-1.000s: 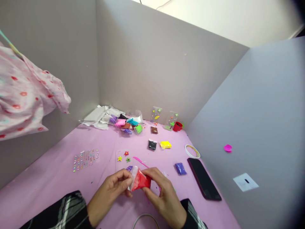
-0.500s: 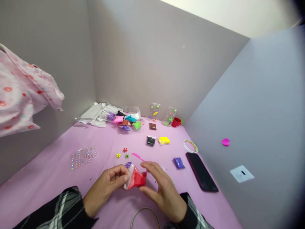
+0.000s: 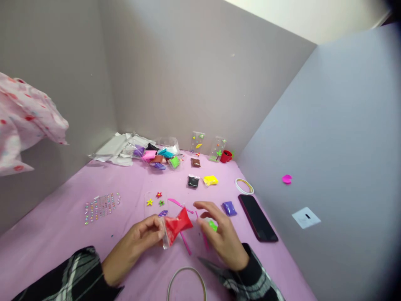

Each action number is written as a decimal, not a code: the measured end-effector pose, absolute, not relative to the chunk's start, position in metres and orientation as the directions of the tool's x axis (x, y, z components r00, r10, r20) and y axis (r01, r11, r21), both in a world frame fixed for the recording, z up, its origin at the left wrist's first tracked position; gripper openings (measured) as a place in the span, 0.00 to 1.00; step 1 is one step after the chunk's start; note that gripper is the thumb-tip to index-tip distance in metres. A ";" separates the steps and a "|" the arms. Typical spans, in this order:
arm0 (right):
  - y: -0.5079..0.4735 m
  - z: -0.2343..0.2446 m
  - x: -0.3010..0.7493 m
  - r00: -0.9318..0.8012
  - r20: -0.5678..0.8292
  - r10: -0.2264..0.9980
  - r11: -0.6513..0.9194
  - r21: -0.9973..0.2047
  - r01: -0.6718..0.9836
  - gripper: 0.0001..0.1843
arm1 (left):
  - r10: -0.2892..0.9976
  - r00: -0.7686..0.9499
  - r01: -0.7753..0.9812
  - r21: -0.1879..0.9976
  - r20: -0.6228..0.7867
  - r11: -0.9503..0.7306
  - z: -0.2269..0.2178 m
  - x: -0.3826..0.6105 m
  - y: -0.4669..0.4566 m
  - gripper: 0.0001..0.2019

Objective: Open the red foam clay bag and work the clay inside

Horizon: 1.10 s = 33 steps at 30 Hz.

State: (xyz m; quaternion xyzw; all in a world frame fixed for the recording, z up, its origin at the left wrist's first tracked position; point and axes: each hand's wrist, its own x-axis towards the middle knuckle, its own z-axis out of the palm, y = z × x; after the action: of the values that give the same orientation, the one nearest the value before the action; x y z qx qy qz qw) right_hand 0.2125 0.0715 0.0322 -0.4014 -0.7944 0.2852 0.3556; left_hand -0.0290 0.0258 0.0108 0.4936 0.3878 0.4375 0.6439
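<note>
My left hand (image 3: 140, 239) pinches a small clear packet of red clay (image 3: 176, 226) by its left end, lifted just above the pink table (image 3: 62, 246). To the right of the packet my right hand (image 3: 221, 234) hovers with its fingers spread and nothing in them. Beneath that hand lie thin pink plastic tools (image 3: 185, 243) and a bit of green clay (image 3: 213, 225). A clear phone case with small clay flowers (image 3: 156, 200) lies just beyond the packet.
A dark phone (image 3: 257, 217), a purple clay packet (image 3: 229, 207), yellow (image 3: 210, 180) and black (image 3: 193, 181) packets and a tape ring (image 3: 244, 186) lie to the right. A gem sticker sheet (image 3: 100, 206) lies left. More clay packets (image 3: 156, 156) sit at the back. Grey partition walls enclose the table.
My right hand has let go of the red packet and moved off to the right. The left hand keeps the packet. The view has shifted slightly.
</note>
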 end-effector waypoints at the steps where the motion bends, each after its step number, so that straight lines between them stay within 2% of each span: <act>1: 0.067 0.034 0.206 -0.494 0.322 0.807 0.539 -0.744 0.395 0.25 | 0.928 0.366 -0.173 0.975 -0.064 0.136 0.010 -0.028 0.024 0.15; 3: 0.060 0.034 0.195 -0.626 0.294 0.722 0.599 -0.718 0.353 0.42 | 0.900 0.432 -0.160 0.976 -0.065 0.147 0.007 -0.026 0.022 0.16; 5: 0.054 0.031 0.187 -0.710 0.247 0.659 0.643 -0.675 0.362 0.47 | 0.895 0.442 -0.143 0.981 -0.054 0.130 0.005 -0.026 0.021 0.17; 8: 0.049 0.025 0.183 -0.721 0.201 0.663 0.650 -0.632 0.422 0.40 | 0.912 0.408 -0.138 0.984 -0.048 0.113 0.006 -0.026 0.021 0.17; 10: 0.048 0.022 0.182 -0.689 0.220 0.690 0.643 -0.624 0.445 0.38 | 0.913 0.403 -0.155 0.978 -0.068 0.141 0.008 -0.026 0.022 0.17; 15: 0.048 0.022 0.182 -0.676 0.293 0.676 0.681 -0.600 0.420 0.35 | 0.911 0.387 -0.202 0.951 -0.144 0.236 0.012 -0.024 0.023 0.19; 19: 0.049 0.021 0.182 -0.686 0.335 0.646 0.728 -0.540 0.422 0.33 | 0.917 0.382 -0.201 0.958 -0.116 0.205 0.012 -0.023 0.024 0.19; 29: 0.047 0.018 0.181 -0.707 0.333 0.624 0.767 -0.436 0.471 0.31 | 0.931 0.352 -0.132 0.979 -0.098 0.153 0.010 -0.027 0.024 0.19; 33: 0.046 0.015 0.180 -0.702 0.394 0.594 0.800 -0.387 0.459 0.28 | 0.919 0.364 -0.171 0.960 -0.149 0.223 0.011 -0.026 0.024 0.18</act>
State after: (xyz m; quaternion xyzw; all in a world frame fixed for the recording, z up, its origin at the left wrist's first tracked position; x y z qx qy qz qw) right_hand 0.1800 0.0464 0.0148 -0.2882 -0.9131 0.1310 0.2571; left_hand -0.0256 0.0243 0.0108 0.4752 0.3939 0.4034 0.6755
